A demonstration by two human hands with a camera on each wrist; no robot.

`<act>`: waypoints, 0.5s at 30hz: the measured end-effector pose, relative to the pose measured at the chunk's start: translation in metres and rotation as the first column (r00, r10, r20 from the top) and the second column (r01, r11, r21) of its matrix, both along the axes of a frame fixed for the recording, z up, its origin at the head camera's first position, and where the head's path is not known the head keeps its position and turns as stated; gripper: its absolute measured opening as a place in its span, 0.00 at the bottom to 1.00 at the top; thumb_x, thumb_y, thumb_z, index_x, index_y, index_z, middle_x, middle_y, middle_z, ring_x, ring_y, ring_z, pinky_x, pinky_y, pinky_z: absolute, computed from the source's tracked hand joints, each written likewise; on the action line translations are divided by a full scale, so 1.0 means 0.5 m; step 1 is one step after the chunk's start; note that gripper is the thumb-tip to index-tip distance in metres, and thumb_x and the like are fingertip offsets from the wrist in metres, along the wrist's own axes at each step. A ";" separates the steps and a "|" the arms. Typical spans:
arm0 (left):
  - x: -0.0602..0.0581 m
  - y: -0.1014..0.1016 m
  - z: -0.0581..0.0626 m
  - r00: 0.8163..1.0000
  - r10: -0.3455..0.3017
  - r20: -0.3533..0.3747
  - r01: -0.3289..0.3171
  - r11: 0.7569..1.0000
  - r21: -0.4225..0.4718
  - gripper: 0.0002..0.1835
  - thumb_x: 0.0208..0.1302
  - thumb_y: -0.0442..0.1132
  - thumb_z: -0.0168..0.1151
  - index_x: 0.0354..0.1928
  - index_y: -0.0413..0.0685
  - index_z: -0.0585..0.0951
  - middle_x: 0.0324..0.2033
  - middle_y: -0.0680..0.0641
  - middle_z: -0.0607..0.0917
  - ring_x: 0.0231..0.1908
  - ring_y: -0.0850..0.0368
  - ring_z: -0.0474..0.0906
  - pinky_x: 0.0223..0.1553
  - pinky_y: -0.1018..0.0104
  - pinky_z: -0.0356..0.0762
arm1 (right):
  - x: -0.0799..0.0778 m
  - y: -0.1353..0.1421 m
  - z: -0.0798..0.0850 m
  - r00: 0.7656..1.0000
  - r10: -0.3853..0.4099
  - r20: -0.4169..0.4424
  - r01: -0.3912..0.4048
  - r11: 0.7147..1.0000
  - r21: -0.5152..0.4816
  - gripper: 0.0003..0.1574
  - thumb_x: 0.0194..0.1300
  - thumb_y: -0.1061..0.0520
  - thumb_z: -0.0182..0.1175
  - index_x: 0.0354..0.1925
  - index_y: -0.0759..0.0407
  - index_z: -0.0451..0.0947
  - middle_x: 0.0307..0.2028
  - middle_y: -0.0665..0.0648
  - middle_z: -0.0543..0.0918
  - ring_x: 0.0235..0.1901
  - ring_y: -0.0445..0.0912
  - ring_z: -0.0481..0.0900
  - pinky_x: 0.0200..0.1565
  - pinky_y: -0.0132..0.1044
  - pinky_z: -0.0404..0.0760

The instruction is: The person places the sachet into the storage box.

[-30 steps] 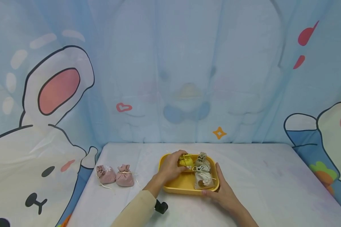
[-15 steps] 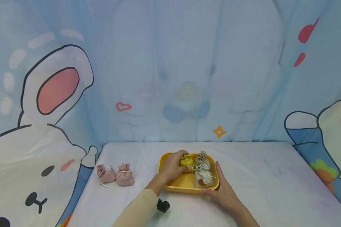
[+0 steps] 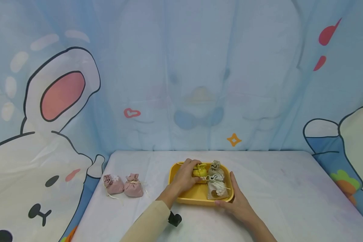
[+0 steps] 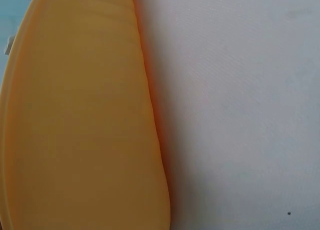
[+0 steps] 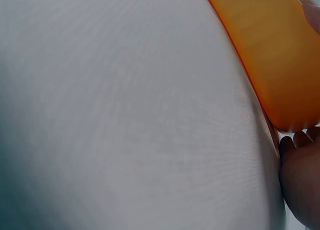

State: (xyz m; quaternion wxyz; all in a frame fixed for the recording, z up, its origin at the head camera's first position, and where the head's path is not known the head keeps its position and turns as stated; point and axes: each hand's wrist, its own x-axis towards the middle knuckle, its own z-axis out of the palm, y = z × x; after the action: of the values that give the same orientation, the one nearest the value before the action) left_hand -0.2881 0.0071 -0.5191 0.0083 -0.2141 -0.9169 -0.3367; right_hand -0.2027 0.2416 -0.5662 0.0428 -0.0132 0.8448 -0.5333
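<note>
In the head view a yellow tray (image 3: 196, 201) stands on the table, its outer wall (image 4: 85, 115) filling much of the left wrist view. My left hand (image 3: 186, 176) reaches into it and holds a small yellow drawstring pouch (image 3: 200, 171) between thumb and fingers, near the back. Beside that pouch lie a beige-green drawstring pouch (image 3: 216, 170) and, in front of it, a white one (image 3: 216, 191) with a flower. My right hand (image 3: 240, 205) holds the tray's right front corner, thumb at the front, fingers along the side; several of its fingertips (image 5: 302, 140) show in the right wrist view.
Two pink drawstring pouches, one tilted (image 3: 113, 185) and one upright (image 3: 133, 186), rest on the table's left side. A black object (image 3: 174, 219) sits by my left sleeve (image 3: 151, 218). A printed blue curtain (image 3: 199, 67) hangs behind the table.
My left hand and the yellow pouch have shifted slightly to the right inside the tray, closer to the other pouches. My right hand stays at the tray's corner.
</note>
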 end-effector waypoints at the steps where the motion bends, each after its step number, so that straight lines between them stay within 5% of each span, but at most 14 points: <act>1: 0.001 0.000 0.000 1.000 0.004 0.000 -0.004 1.000 -0.001 0.31 0.63 0.44 0.76 0.67 0.61 0.76 0.56 0.52 0.77 0.51 0.59 0.77 0.61 0.59 0.79 | 0.000 0.000 0.001 1.000 0.000 0.001 0.000 1.000 0.000 0.86 0.56 0.44 0.79 0.83 0.41 0.21 0.85 0.59 0.34 0.82 0.66 0.37 0.77 0.68 0.44; 15: 0.002 -0.014 0.006 0.990 0.020 -0.140 -0.024 0.999 -0.024 0.39 0.61 0.48 0.78 0.73 0.59 0.72 0.67 0.48 0.70 0.67 0.50 0.68 0.66 0.53 0.75 | 0.001 -0.001 0.003 1.000 -0.002 0.000 0.002 1.000 0.001 0.86 0.56 0.44 0.79 0.83 0.41 0.21 0.84 0.60 0.35 0.82 0.67 0.38 0.77 0.69 0.45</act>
State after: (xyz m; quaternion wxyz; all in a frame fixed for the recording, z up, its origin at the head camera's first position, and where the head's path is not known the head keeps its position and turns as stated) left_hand -0.2871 0.0000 -0.5163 0.0737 -0.2272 -0.9206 -0.3089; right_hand -0.2021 0.2411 -0.5648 0.0421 -0.0123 0.8451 -0.5329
